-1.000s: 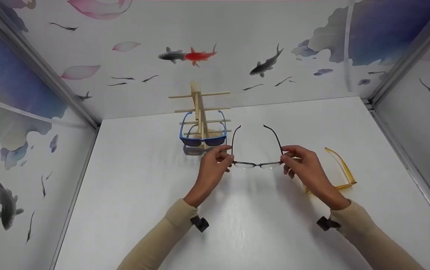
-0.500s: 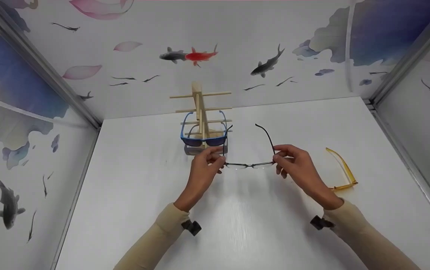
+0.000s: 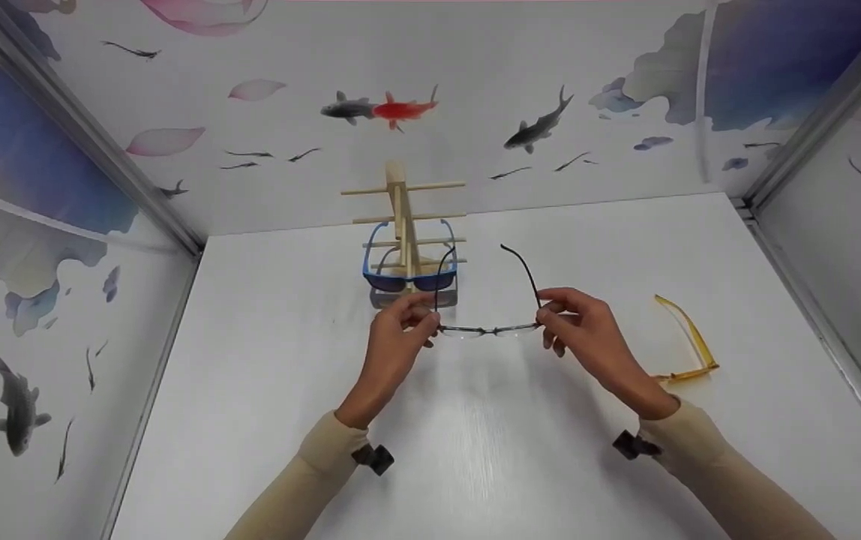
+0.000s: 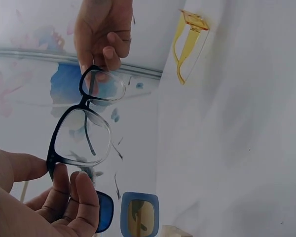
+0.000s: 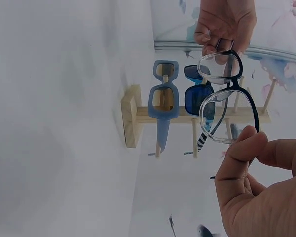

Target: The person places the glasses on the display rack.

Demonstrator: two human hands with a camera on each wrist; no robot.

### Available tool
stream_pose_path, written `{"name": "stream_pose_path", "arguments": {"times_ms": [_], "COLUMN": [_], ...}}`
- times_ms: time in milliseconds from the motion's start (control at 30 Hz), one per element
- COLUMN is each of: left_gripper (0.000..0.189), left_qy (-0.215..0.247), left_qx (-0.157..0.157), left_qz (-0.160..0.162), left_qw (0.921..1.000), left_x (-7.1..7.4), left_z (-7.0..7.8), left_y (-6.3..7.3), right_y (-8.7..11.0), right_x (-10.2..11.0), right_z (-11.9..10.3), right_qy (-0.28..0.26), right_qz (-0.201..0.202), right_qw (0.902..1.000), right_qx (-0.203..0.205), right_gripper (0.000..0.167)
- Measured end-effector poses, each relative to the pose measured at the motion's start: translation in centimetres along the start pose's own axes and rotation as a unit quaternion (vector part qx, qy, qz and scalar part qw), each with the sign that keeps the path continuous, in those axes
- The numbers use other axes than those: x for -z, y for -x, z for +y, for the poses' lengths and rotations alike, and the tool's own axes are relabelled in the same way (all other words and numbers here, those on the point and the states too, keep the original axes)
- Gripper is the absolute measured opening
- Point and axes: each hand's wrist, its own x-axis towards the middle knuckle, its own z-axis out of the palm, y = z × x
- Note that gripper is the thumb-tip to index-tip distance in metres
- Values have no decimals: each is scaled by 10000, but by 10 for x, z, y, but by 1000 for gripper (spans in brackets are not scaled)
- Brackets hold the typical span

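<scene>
in the head view, clear-lensed glasses (image 3: 486,331) held up above the white table (image 3: 475,465), between left hand (image 3: 393,337) and right hand (image 3: 588,326), nearer than the wooden stand (image 3: 397,199), with both earpieces unfolded toward the back wall (image 3: 460,45) and one crossing in front of the blue sunglasses (image 3: 387,283). mostly a thin dark line of frame from that angle; from both wrist views, a dark upper rim giving way to clear below, around two see-through lenses. in the right wrist view, grey-blue glasses (image 5: 165,85) in full near the stand's base, largely hidden in the head view, plus a striped piece (image 5: 202,142) beside the blue sunglasses. yellow glasses (image 3: 689,330) lying on the table, partly covered in the head view, clear of both hands in the left wrist view.

left hand pinching one front corner of the clear-lensed glasses between thumb and fingers; right hand pinching the opposite corner likewise, roughly level. beige sleeves (image 3: 310,465) angled inward from the near side, small dark cameras (image 3: 374,456) fixed at the cuffs.
</scene>
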Motion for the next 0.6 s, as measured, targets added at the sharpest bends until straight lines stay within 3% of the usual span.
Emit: {"name": "stream_pose_path", "arguments": {"times_ms": [600], "left_gripper": [38], "left_qy": [-3], "left_qx": [110], "left_qz": [333], "left_qw": [9994], "left_x": [28], "left_z": [2], "left_y": [10], "right_y": [-11], "right_x": [-25], "right_z": [-14], "right_qy": [-168], "right_qz": [-307], "right_qw": [9990], "right_qx": [284], "right_gripper": [32]}}
